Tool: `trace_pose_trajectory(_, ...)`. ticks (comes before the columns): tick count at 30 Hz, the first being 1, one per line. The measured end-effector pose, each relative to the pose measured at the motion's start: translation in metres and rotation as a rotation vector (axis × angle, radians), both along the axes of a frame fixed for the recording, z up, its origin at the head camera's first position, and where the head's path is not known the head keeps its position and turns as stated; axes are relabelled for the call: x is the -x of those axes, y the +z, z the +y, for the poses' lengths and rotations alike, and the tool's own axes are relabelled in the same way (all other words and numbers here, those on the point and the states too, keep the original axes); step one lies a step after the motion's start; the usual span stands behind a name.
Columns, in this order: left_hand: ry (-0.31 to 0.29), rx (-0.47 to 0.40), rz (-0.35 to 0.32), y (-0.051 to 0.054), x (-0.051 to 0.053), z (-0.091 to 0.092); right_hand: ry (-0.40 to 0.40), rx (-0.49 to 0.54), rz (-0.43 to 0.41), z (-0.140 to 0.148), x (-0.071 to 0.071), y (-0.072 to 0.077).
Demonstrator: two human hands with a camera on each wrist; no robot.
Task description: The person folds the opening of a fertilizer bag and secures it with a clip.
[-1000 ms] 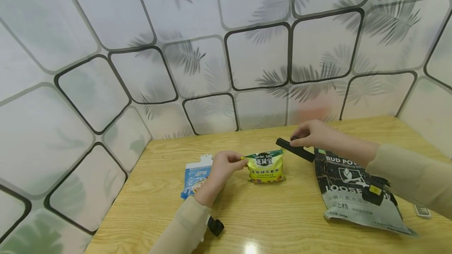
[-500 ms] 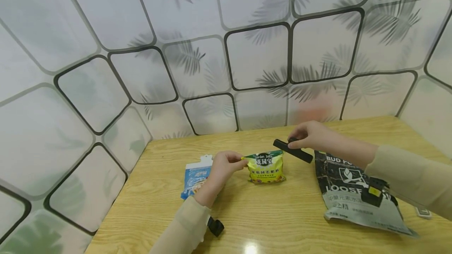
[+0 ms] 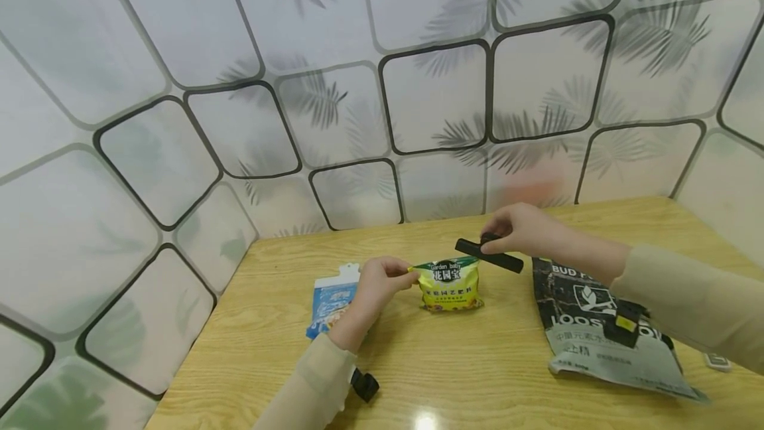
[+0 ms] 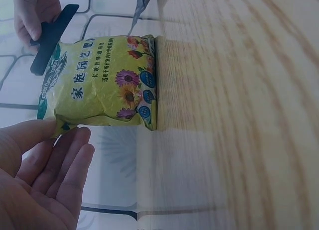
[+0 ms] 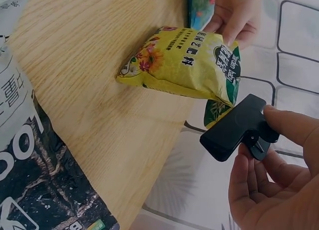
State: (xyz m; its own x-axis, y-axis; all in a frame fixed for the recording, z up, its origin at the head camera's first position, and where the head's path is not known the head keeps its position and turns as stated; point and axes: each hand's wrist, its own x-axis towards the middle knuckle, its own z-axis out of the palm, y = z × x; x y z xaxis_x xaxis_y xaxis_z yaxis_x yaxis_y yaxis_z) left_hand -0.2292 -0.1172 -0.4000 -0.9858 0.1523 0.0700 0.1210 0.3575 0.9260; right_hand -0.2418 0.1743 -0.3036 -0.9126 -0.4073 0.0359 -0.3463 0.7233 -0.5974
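A small yellow-green fertilizer bag (image 3: 449,287) stands upright on the table. My left hand (image 3: 380,284) pinches its upper left corner between thumb and finger, as the left wrist view (image 4: 50,160) also shows. In my right hand (image 3: 525,232) is a long black bag clip (image 3: 491,255), its handle pinched between thumb and fingers. The clip hangs at the bag's upper right corner, close to the green top edge; in the right wrist view the clip (image 5: 237,128) lies just beside that edge. Whether its bars are apart cannot be told.
A blue bag (image 3: 334,304) lies on the table (image 3: 453,363) at left, partly behind my left forearm. A large black and silver bag (image 3: 597,344) lies at right under my right forearm, with a small pale object (image 3: 717,361) beside it. A patterned curtain (image 3: 442,98) hangs behind.
My right hand has moved slightly left with the bag clip, bringing it nearer the fertilizer bag's top right corner. My left hand and the bag have stayed in place.
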Motion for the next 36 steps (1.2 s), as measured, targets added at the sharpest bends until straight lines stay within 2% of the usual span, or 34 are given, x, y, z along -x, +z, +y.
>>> trace_pose_trajectory(11, 0.0, 0.002, -0.008, 0.0, 0.0, 0.0, 0.041, 0.008, 0.065, -0.007, -0.001, -0.004)
trace_pose_trajectory(21, 0.0, 0.0, -0.006, 0.001, -0.001, 0.0, 0.041, -0.005, 0.051, -0.016, -0.003, -0.003)
trace_pose_trajectory(28, 0.003, 0.0, -0.003, 0.002, 0.001, 0.002, 0.073, 0.01, 0.046, -0.022, 0.002, 0.0)
trace_pose_trajectory(36, 0.015, -0.002, -0.012, 0.005, 0.002, 0.006, 0.083, -0.019, 0.113, -0.027, 0.006, 0.0)
